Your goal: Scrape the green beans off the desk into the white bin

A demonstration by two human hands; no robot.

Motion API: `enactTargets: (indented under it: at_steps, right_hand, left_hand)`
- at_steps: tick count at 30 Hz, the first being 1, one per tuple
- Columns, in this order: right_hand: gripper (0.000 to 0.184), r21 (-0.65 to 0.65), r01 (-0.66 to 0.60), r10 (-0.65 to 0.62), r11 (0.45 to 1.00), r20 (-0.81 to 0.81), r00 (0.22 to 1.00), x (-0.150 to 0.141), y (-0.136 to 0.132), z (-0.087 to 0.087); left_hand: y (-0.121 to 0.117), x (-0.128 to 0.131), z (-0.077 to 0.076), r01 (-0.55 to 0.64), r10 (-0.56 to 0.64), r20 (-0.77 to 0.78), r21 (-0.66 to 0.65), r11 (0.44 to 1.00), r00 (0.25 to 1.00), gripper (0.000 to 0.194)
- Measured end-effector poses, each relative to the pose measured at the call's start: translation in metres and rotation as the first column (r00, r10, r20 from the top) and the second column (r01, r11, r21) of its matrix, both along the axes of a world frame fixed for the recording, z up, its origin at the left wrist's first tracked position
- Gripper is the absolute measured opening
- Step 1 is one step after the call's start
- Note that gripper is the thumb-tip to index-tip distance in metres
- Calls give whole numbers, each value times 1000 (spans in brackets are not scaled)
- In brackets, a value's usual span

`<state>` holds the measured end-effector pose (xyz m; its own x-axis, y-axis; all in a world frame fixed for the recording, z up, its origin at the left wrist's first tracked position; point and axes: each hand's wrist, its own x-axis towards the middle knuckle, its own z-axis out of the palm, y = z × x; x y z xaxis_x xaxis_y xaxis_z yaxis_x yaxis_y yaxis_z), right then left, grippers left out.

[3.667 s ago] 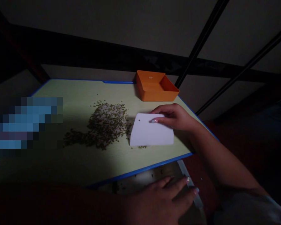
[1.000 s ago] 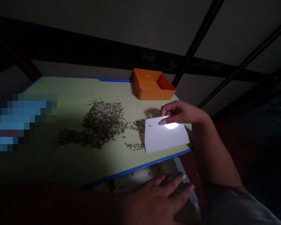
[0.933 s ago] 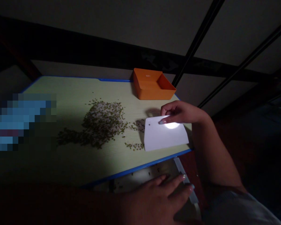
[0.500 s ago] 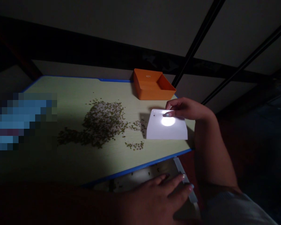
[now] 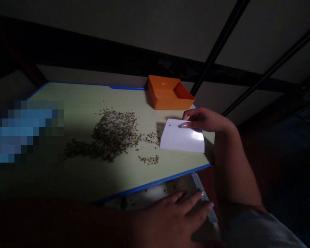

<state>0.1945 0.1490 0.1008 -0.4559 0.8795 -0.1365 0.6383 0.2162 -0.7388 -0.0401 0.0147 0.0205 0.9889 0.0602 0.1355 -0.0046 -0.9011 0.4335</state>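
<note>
My right hand (image 5: pixel 205 120) pinches the upper edge of a white plastic scraper (image 5: pixel 181 139), a flat blade with a small hole in one corner. The blade is tilted, its long edge low over the table or touching it; I cannot tell which. Just left of it lie a few loose green beans (image 5: pixel 148 160). Farther left spreads a pile of green beans mixed with whitish grains (image 5: pixel 115 134). My left hand (image 5: pixel 170 217) is palm down over an open drawer (image 5: pixel 155 194) below the tabletop, fingers spread, fingertips at the drawer's pale front edge.
An orange open bin (image 5: pixel 170 94) stands at the table's back right edge. The pale table (image 5: pixel 77 100) has a blue rim. Several dark bits lie in the drawer. Dark panels rise behind the table. A pixelated patch covers the left side.
The scraper has tilted a little, its lower edge shifting slightly up and left, and the bright glare on it has shrunk. My left hand has stayed put.
</note>
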Motion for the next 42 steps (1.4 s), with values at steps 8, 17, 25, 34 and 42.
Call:
enactTargets:
  at_steps: [8,17,25,34,42]
  right_hand:
    - [24,-50,-162,156,986,-103,982,-11,-7,1]
    - [31,-23,-245,246,969,48,968,-15,-4,-5]
    - [32,-58,-104,111,993,148,983,-3,-3,0]
    - [30,-43,-45,51,998,144,988,-5,-1,-2]
    - [31,-40,-150,154,988,117,981,-9,-1,-3]
  left_hand:
    - [2,0,5,14,-14,-10,13,1000,1000,35]
    - [1,0,0,37,-38,-28,-22,999,999,38]
    - [3,0,6,27,-27,1,142,990,1000,37]
    - [1,-1,-2,-42,2,109,366,930,994,37]
    - [1,-2,2,-47,-1,112,426,904,994,38]
